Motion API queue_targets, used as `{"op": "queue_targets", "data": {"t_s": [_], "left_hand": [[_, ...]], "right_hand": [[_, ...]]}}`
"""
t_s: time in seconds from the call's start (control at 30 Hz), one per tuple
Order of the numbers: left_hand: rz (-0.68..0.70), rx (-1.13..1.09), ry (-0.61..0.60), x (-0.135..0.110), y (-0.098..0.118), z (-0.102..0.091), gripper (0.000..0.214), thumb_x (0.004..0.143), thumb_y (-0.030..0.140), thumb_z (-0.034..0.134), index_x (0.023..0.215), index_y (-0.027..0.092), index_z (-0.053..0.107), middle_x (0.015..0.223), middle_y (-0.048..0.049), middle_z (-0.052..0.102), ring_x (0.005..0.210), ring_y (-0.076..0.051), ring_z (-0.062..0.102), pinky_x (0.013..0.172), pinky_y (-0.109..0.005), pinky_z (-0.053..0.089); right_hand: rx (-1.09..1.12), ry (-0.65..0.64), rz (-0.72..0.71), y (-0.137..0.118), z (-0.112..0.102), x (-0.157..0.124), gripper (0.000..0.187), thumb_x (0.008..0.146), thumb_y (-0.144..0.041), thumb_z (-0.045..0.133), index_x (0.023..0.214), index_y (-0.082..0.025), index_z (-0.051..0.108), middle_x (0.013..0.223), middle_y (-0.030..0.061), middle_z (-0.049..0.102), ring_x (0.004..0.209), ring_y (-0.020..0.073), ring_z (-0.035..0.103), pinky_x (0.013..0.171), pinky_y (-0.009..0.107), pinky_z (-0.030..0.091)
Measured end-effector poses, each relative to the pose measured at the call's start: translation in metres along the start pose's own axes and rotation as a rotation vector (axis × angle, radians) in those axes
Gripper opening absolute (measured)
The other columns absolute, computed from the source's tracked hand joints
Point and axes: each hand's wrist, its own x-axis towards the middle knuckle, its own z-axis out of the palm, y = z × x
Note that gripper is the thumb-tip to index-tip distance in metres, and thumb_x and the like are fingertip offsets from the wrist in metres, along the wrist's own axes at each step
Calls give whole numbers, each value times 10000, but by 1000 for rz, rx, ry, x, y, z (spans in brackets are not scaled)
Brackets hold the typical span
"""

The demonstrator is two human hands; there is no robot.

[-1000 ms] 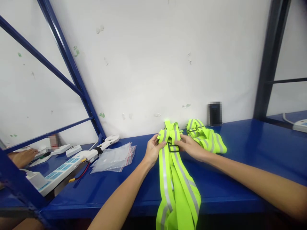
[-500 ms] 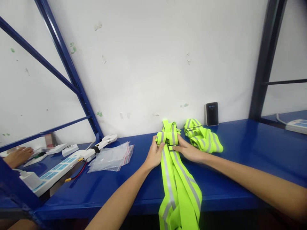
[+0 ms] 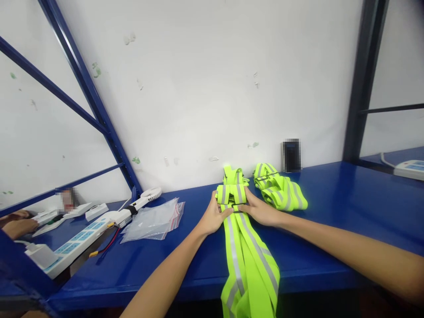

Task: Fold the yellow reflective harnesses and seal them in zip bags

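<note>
- Left hand (image 3: 213,216) is closed on the left edge of a neon-yellow reflective vest (image 3: 247,260), with the thumb on top where the straps are folded back.
- Right hand (image 3: 260,210) grips the same fold from the right, fingers curled over the straps. The two hands are almost touching.
- The vest lies on the blue tabletop (image 3: 347,207) with its folded end toward the white wall. Its long grey-banded straps run over the front edge and hang down.
- A second reflective vest (image 3: 280,192), bundled up, lies just to the right of the first, near the wall.
- A small dark device (image 3: 291,155), blurred, stands against the wall behind that bundle.
- Clear zip bags (image 3: 154,221) lie to the left. Past them are a white handheld fan (image 3: 145,198) and a white power strip (image 3: 77,240).
- At the far left, another person's hand (image 3: 18,225) rests beyond the blue rack brace (image 3: 89,92).
</note>
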Motion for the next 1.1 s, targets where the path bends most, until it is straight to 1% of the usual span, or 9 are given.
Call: {"op": "queue_targets", "data": {"t_s": [0.1, 0.2, 0.3, 0.4, 0.57, 0.73, 0.83, 0.97, 1.1], "left_hand": [[12, 17, 5, 0, -1, 0, 578, 771, 269, 728, 1190, 227, 332, 1092, -66, 584, 990, -224, 635, 828, -357, 524], [6, 37, 11, -1, -1, 0, 574, 771, 270, 728, 1185, 226, 333, 1051, -58, 590, 956, -221, 643, 799, -352, 535], [14, 46, 15, -1, 0, 1, 571, 764, 273, 735, 1173, 222, 341, 1059, -64, 593, 965, -227, 643, 796, -353, 541], [21, 39, 23, 0, 1, 1, 580, 756, 280, 742, 1174, 217, 346, 1101, -79, 595, 958, -225, 652, 796, -354, 545], [19, 26, 75, 2, 0, 2, 628, 723, 311, 770, 1177, 211, 349, 1076, -75, 620, 862, -205, 678, 759, -343, 551], [37, 33, 99, 4, -1, 0, 616, 710, 329, 779, 1170, 207, 388, 1052, -66, 632, 866, -197, 672, 769, -331, 541], [48, 42, 119, 5, -1, 0, 617, 702, 315, 787, 1177, 203, 409, 1061, -72, 635, 879, -196, 667, 781, -329, 536], [42, -10, 120, 5, 2, 4, 575, 718, 321, 775, 1174, 212, 440, 1119, -70, 631, 944, -197, 651, 842, -337, 518], [-129, -243, 137, 4, 9, 8, 502, 790, 534, 637, 1170, 242, 485, 1128, -65, 642, 953, -227, 653, 819, -370, 526]], "right_hand": [[26, 1, 28, -3, 1, -1, 626, 830, -212, 560, 1401, -200, 305, 1458, 98, 405, 1358, 273, 366, 1123, 456, 316], [130, 20, 141, -7, 3, -2, 650, 806, -189, 574, 1400, -225, 314, 1386, 93, 499, 1300, 289, 446, 1019, 453, 444], [298, 14, 266, -10, 4, -2, 678, 814, -199, 565, 1424, -289, 284, 1270, 73, 601, 1080, 276, 621, 814, 416, 556], [413, 2, 268, -10, 3, -1, 691, 835, -241, 576, 1440, -356, 262, 1214, 39, 638, 886, 224, 683, 722, 377, 571], [351, 48, 209, -7, 1, 1, 696, 805, -296, 655, 1429, -287, 348, 1136, 51, 682, 856, 225, 677, 753, 385, 564], [221, 113, 98, -3, 3, 4, 560, 834, -307, 621, 1362, -228, 452, 1246, 65, 635, 1105, 253, 604, 972, 413, 472], [159, 145, 53, 3, 3, 6, 503, 853, -311, 594, 1336, -232, 478, 1303, 55, 598, 1211, 255, 537, 1036, 420, 415], [77, 185, 9, 11, 2, 8, 453, 853, -317, 584, 1294, -230, 522, 1241, 62, 630, 1158, 268, 567, 982, 426, 450], [67, 218, -39, 15, 1, 10, 378, 838, -288, 576, 1211, -228, 590, 1113, 42, 683, 1005, 255, 630, 905, 405, 483]]}}
